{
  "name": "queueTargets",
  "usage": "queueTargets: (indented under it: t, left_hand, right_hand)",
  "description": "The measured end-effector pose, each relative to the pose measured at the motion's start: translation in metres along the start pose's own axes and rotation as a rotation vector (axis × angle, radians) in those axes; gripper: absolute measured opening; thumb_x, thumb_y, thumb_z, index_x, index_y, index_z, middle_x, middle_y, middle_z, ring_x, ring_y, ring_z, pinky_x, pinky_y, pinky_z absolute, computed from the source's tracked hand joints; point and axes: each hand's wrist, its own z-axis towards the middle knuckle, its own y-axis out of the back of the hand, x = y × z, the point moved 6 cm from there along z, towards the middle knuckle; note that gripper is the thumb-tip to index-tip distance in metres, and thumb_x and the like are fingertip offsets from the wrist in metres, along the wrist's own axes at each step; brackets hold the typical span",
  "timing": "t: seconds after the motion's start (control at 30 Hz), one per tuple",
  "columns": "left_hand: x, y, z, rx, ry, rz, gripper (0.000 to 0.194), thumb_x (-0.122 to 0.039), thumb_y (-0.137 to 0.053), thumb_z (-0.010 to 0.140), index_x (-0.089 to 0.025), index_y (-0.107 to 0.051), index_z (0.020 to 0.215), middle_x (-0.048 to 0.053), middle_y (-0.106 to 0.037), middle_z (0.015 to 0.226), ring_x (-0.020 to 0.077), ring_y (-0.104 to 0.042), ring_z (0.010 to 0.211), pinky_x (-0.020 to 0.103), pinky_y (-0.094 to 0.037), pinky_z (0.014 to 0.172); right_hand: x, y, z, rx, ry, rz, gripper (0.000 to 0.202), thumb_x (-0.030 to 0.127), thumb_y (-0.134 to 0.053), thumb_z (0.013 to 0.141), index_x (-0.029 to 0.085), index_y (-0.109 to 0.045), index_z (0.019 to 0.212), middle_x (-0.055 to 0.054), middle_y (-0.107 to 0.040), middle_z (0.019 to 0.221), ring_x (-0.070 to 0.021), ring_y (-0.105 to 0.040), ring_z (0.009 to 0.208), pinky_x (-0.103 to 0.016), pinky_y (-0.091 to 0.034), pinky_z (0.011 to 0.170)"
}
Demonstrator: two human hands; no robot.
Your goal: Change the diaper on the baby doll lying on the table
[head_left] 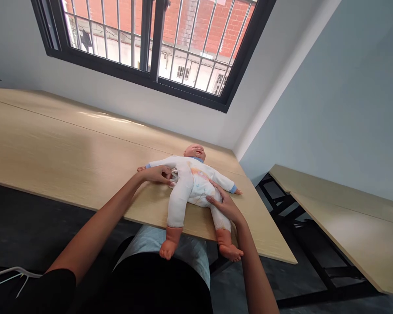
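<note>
A baby doll (pixel 201 174) in a white outfit with blue cuffs and a coloured print lies on its back on the light wooden table (pixel 94 174). Its head points toward the window and its bare feet hang over the near edge. At the doll's hip on the left side, my left hand (pixel 159 174) has its fingers closed on the white cloth. My right hand (pixel 225 203) rests with fingers apart on the doll's lower belly and upper leg, on the right side.
Beyond the table is a wall with a barred window (pixel 150 80). A second wooden table (pixel 353 235) with black legs stands at the right. White cables (pixel 16 271) show at the lower left.
</note>
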Motion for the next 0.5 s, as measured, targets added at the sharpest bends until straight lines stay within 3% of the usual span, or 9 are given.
queueTargets:
  t: [0.23,0.37,0.5]
  left_hand:
    - [0.006,0.001,0.000,0.022,0.027,-0.036,0.043,-0.045,-0.080,0.067,-0.018,-0.053,0.048,0.003,-0.057,0.068,0.0166,-0.053,0.070,0.025,-0.040,0.066]
    - [0.013,0.002,-0.002,0.012,0.064,-0.057,0.042,-0.044,-0.077,0.071,-0.018,-0.053,0.048,-0.001,-0.049,0.054,0.0132,-0.044,0.056,0.025,-0.032,0.056]
    - [0.017,0.003,-0.005,0.005,0.092,-0.104,0.038,-0.041,-0.081,0.065,-0.018,-0.055,0.051,-0.003,-0.047,0.051,0.0107,-0.037,0.051,0.025,-0.024,0.051]
  right_hand:
    - [-0.002,0.000,0.000,-0.001,-0.010,-0.010,0.075,0.060,-0.066,0.084,0.029,-0.043,0.147,-0.003,-0.039,0.154,-0.0255,-0.028,0.146,-0.046,-0.020,0.124]
    - [-0.001,0.000,0.000,-0.005,-0.009,-0.009,0.075,0.061,-0.066,0.083,0.030,-0.044,0.147,-0.002,-0.035,0.156,-0.0266,-0.029,0.146,-0.047,-0.020,0.124]
    - [0.000,0.000,0.000,-0.006,-0.007,-0.008,0.074,0.061,-0.066,0.084,0.028,-0.044,0.147,-0.004,-0.035,0.156,-0.0279,-0.029,0.146,-0.047,-0.018,0.124]
